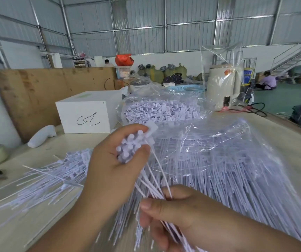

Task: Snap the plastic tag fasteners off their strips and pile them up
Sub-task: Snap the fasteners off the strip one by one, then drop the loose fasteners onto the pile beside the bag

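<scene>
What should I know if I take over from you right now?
Left hand: grips the head ends of a bunch of tags.
Right hand: grips the thin tails of the same bunch.
Done: a loose pile lies on the table, left of the hands.
Left: the big bag of tags in front, and another bag behind it.
Next, probably: finish this bunch and add it to the pile.

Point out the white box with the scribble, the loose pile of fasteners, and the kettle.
white box (84,113), head view, on its front face.
loose pile of fasteners (55,177), head view, on the stems mid-pile.
kettle (220,84), head view, on its body under plastic.
</scene>
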Available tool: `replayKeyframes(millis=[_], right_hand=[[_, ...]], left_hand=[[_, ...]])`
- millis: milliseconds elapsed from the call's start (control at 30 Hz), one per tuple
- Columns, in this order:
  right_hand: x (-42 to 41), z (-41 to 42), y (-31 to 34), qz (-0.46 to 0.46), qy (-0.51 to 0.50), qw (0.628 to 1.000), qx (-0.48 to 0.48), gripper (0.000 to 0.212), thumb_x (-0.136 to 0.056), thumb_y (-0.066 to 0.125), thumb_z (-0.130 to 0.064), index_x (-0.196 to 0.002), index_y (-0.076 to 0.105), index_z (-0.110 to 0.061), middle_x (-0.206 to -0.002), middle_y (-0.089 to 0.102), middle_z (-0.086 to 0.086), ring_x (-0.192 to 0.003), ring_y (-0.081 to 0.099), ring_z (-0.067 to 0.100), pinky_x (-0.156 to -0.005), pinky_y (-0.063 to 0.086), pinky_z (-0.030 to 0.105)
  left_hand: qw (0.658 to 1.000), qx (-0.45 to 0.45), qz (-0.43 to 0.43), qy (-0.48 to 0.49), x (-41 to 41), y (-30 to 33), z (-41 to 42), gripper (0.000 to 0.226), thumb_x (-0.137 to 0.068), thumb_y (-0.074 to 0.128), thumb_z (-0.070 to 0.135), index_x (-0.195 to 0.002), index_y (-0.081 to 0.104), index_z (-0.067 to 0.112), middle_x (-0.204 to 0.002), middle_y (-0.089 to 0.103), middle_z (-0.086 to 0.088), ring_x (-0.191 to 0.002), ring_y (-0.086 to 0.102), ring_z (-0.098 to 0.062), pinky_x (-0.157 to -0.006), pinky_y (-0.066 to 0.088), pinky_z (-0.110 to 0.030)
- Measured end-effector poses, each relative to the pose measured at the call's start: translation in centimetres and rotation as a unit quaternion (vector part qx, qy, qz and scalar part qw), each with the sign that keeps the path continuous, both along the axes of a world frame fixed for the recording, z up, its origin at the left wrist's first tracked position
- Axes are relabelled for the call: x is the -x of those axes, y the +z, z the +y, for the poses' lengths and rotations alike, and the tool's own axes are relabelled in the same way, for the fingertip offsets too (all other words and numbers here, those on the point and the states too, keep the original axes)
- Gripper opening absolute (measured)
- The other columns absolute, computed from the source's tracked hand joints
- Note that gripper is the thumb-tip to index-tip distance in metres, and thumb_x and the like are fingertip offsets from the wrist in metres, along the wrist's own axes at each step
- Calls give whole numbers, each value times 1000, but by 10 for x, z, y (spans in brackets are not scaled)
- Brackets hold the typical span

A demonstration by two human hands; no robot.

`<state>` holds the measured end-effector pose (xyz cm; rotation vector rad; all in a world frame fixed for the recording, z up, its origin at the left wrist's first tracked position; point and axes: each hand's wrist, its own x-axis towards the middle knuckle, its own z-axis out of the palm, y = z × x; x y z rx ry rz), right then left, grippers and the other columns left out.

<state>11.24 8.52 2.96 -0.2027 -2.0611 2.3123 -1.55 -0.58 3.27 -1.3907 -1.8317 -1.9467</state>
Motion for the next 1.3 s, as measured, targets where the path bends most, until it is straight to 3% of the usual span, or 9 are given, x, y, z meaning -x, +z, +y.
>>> replayKeyframes(millis=[200, 300, 400, 500, 667, 833, 1100, 1200, 1300], right_hand=[[4, -11, -10, -23, -34, 995, 88, 30, -75, 62, -43, -56, 63, -21, -43, 38, -2, -34, 30, 9, -40, 26, 16], [7, -12, -11, -12, -69, 991, 118, 29, -75, 64, -41, -60, 62, -16, -43, 33, 2, -34, 28, 12, -41, 29, 16], [12, -10, -11, -38, -106, 992, 61, 29, -95, 55, -28, -72, 54, -10, -41, 37, -1, -33, 34, 11, -42, 27, 20], [12, -7, -16, -34, -121, 992, 7, 14, -93, 57, -24, -90, 61, -10, -45, 50, 2, -37, 46, 14, -45, 34, 23], [7, -11, -13, -23, -12, 994, 107, 5, -72, 76, -11, -74, 71, -11, -57, 59, 13, -43, 55, 20, -47, 45, 23], [3, -6, -14, -4, -101, 985, -139, 10, -74, 74, -28, -79, 67, -22, -64, 64, 0, -54, 60, 12, -56, 49, 23], [-1, 11, -25, 70, -175, 820, -540, 12, -91, 53, -45, -101, 57, -38, -95, 58, -23, -96, 49, -10, -77, 40, 10], [2, 20, -30, 57, -141, 765, -626, 31, -95, 46, -46, -117, 58, -28, -115, 54, -17, -112, 37, -2, -92, 31, 11], [5, 24, -36, 26, -119, 729, -674, 37, -95, 44, -48, -120, 56, -23, -120, 50, -10, -117, 36, 8, -102, 32, 22]], left_hand=[[965, -7, -251, -76, 4, 3, 4, 89, -51, 88, 9, -124, 51, 43, -110, 69, 1, -93, 69, -19, -61, 54, -25], [902, -3, -372, -220, -9, 2, 6, 67, -61, 76, 6, -124, 55, 16, -73, 68, -4, -49, 62, -16, -42, 47, -23], [880, 127, -351, -294, -24, -3, 5, 50, -62, 80, 22, -109, 68, 9, -81, 76, -3, -64, 69, -17, -56, 53, -24], [882, 205, -337, -258, -29, -3, 5, 29, -63, 74, 40, -71, 74, 13, -91, 76, -9, -60, 68, -25, -47, 52, -26], [899, 102, -388, -172, 18, 10, -3, 36, -80, 56, 36, -57, 60, 10, -47, 48, -7, -38, 48, -19, -43, 43, -27], [953, 224, -180, 97, 85, 7, -18, 40, -93, 59, 33, -57, 52, 18, -37, 37, 0, -30, 34, -14, -42, 34, -26], [886, 309, 37, 343, 121, -1, -25, 16, -89, 57, 29, -83, 54, 15, -76, 59, -10, -66, 54, -26, -56, 35, -32], [881, 234, 62, 406, 130, 1, -33, 12, -91, 55, 26, -91, 55, 14, -73, 57, -9, -66, 50, -31, -60, 38, -33], [836, 315, 116, 434, 134, -5, -36, 14, -91, 54, 27, -88, 50, 14, -78, 56, -11, -77, 57, -37, -68, 43, -36]])
